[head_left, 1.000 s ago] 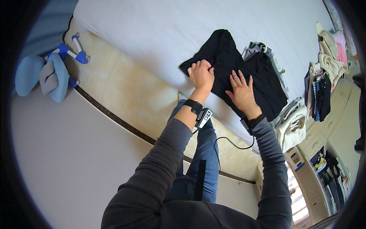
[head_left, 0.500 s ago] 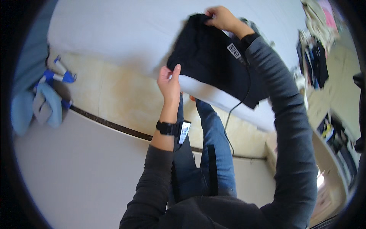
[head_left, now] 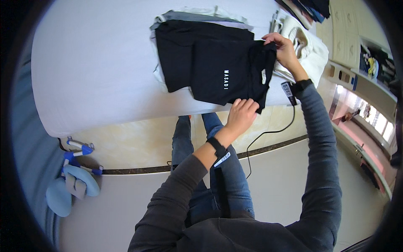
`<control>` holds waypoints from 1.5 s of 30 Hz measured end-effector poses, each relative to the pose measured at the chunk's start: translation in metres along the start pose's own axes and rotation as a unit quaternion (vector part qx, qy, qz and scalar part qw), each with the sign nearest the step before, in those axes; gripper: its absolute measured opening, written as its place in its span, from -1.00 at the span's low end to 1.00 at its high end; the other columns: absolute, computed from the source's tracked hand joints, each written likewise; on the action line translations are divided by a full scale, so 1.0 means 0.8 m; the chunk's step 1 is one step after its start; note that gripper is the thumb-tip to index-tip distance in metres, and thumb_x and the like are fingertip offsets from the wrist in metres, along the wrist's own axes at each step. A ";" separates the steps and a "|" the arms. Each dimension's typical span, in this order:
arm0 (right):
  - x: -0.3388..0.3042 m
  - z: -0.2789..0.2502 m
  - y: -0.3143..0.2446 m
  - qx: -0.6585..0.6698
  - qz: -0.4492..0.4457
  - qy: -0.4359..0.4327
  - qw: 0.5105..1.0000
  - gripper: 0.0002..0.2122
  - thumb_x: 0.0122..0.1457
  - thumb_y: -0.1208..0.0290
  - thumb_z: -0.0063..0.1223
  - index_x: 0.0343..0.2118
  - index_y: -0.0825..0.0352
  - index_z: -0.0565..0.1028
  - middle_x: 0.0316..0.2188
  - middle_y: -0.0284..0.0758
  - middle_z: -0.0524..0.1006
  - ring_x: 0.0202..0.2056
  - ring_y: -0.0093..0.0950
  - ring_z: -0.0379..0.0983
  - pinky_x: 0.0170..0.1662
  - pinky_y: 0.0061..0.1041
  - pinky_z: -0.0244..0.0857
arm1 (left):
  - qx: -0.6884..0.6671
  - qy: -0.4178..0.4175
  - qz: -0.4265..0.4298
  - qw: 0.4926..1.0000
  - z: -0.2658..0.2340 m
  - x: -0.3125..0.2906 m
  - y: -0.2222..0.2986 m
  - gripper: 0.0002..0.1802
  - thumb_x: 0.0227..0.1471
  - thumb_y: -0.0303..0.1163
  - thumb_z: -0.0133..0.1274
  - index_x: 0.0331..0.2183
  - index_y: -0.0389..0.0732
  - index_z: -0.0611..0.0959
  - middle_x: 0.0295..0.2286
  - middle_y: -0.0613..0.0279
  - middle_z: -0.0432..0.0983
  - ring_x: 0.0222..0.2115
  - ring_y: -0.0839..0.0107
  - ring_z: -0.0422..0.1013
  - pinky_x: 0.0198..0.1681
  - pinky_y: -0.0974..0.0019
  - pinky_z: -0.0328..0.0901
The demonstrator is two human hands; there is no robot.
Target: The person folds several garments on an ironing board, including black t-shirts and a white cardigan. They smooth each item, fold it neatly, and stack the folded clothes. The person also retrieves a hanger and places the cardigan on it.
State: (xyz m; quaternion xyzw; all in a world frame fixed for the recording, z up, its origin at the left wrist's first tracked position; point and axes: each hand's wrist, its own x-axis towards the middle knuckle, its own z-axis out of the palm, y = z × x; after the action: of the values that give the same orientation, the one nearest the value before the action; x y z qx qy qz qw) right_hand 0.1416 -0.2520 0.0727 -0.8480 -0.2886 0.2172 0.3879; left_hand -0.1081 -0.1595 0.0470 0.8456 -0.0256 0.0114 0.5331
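Note:
A folded black T-shirt (head_left: pixel 214 69) with white lettering lies on the white sheet-covered bed (head_left: pixel 92 75), its collar end to the right. My right hand (head_left: pixel 283 52) is closed on the far corner of that end. At the near corner, the fingers of my left hand (head_left: pixel 242 117) are curled over the shirt's edge. Under the shirt and to its left is another folded black garment (head_left: pixel 173 50). Grey cloth (head_left: pixel 184 17) and white cloth show beyond it, lower in the pile.
To the right of my right hand sits a pile of cream clothing (head_left: pixel 308 52). Darker folded clothes (head_left: pixel 308 8) lie at the far right. A black cable runs from my right wrist. On the left floor stands a blue-and-white object with pale blue pads (head_left: pixel 84 180), near a blue curtain (head_left: pixel 42 159).
Both hands have come down to the right with the black shirt, which was held up and now lies flat on the pile. The view has shifted too, showing more of the bed.

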 end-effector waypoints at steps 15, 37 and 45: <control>-0.221 0.195 0.063 0.297 0.416 0.332 0.793 -0.42 -0.11 0.24 0.33 -0.04 0.43 0.37 -0.26 -0.29 0.46 -0.23 -0.53 0.35 -0.17 -0.56 0.27 | 0.069 0.040 -0.060 0.995 -0.178 0.132 -0.136 -0.65 -0.08 -0.33 0.14 -0.19 -0.18 0.53 -0.16 0.10 0.37 -0.10 0.19 0.27 -0.01 0.25 0.16; -0.215 0.224 0.012 0.791 0.297 0.323 0.426 -0.66 0.05 0.57 0.07 -0.06 0.34 0.42 -0.07 -0.29 0.47 -0.01 -0.36 0.36 0.14 -0.35 0.16 | 0.043 -0.248 -0.162 0.954 -0.191 0.165 -0.090 -0.35 -0.28 -0.28 0.30 -0.12 -0.40 0.48 -0.15 -0.17 0.44 -0.11 0.14 0.39 -0.05 0.28 0.28; -0.174 0.035 -0.090 0.560 0.282 0.280 0.727 -0.52 0.01 0.62 0.07 0.05 0.43 0.27 -0.07 -0.22 0.44 -0.09 -0.38 0.43 0.00 -0.39 0.33 | -0.355 -0.114 -0.143 0.917 -0.254 0.061 0.012 -0.49 -0.06 -0.48 0.17 -0.05 -0.41 0.42 -0.20 0.18 0.48 -0.20 0.51 0.37 -0.08 0.42 0.27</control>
State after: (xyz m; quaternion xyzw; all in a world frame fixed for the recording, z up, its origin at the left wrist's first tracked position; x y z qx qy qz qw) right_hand -0.0004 -0.2903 0.1321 -0.5411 0.2600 0.1918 0.7764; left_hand -0.0581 0.0181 0.1460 0.5909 0.0327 -0.1715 0.7877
